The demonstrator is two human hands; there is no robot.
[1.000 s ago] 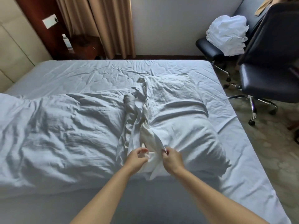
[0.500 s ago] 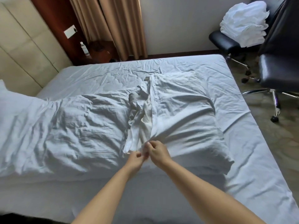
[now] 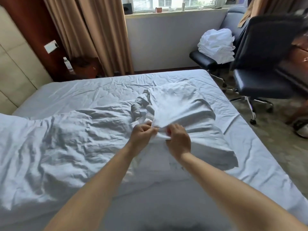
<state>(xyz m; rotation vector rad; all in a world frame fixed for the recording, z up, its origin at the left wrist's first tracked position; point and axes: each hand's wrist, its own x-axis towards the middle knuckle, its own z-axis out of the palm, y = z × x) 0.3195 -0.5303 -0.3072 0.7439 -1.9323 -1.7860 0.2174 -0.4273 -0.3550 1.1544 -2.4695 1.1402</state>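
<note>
We stand at a bed (image 3: pixel 250 164) with a white pillow (image 3: pixel 188 114) lying on it. Our left hand (image 3: pixel 142 135) and right hand (image 3: pixel 179 141), close together, each pinch the bunched open edge of its pillowcase (image 3: pixel 160 133) with curled fingers.

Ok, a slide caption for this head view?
Left hand and right hand pinch the bunched edge of the white pillowcase on the bed.

Left grip (image 3: pixel 143 132), right grip (image 3: pixel 179 139), both tight, close together
</note>
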